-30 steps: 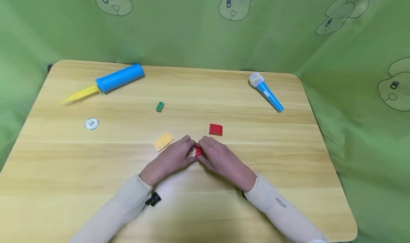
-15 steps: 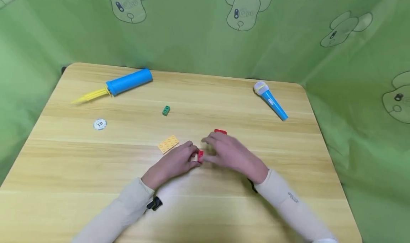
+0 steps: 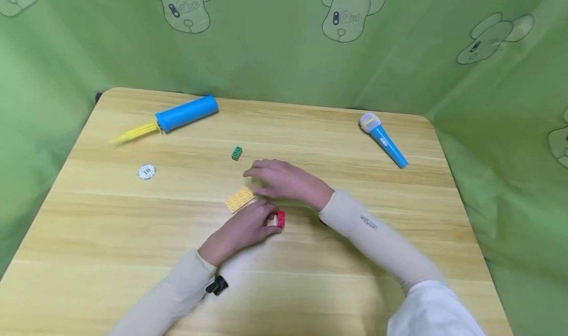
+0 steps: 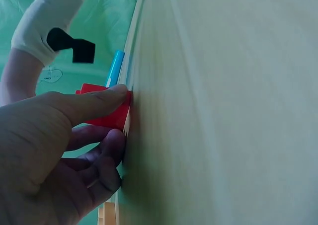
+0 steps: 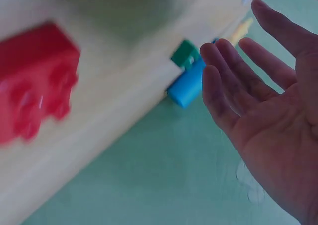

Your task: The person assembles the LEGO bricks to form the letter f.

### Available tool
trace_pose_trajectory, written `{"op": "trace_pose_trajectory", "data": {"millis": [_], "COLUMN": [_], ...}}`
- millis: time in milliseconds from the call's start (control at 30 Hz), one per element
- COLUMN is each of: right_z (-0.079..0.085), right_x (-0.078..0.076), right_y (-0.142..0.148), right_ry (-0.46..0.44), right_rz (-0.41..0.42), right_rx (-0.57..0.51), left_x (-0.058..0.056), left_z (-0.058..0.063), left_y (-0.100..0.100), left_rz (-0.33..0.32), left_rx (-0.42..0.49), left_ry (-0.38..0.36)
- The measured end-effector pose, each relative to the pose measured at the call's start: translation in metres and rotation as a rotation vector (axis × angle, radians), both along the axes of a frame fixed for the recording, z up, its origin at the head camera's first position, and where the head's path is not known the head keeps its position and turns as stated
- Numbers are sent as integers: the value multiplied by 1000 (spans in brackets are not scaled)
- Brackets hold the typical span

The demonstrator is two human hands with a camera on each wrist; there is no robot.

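My left hand (image 3: pixel 246 224) pinches a red toy brick (image 3: pixel 281 219) between thumb and fingers, low at the tabletop. A pale cream patch shows beside the red, between the fingers. In the left wrist view the thumb lies across this red brick (image 4: pixel 107 116). My right hand (image 3: pixel 286 179) holds nothing; its fingers are loosely extended over the table, beside the flat peach brick plate (image 3: pixel 239 200) and short of the small green brick (image 3: pixel 237 153). Another red brick (image 5: pixel 37 81) looms at the left of the right wrist view; in the head view the right arm hides it.
A blue and yellow hand pump (image 3: pixel 186 114) lies at the back left, with a round chip (image 3: pixel 146 171) marked 10 in front of it. A blue toy microphone (image 3: pixel 383 140) is at the back right. Green curtain (image 3: pixel 275 45) hangs behind the wooden table (image 3: pixel 288 139).
My right hand has let go of the brick in the left hand, then swung forward and left over the table. The left hand keeps its pinch. The head view has shifted slightly.
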State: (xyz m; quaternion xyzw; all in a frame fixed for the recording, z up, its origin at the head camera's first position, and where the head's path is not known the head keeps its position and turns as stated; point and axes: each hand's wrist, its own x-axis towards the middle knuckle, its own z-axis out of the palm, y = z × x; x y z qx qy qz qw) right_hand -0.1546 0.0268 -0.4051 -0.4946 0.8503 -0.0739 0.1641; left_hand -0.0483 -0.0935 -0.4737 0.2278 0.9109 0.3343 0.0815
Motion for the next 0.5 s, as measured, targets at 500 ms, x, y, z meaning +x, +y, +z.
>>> {"op": "trace_pose_trajectory", "data": {"millis": [500], "right_z": [-1], "right_x": [13], "right_y": [27], "right_ry": [-81], "right_rz": [-126], "right_rx": [-7], "left_x": [5], "left_z": [8], "left_y": [-24], "left_rz": [114], "left_rx": [-30], "left_ry": [-33]}}
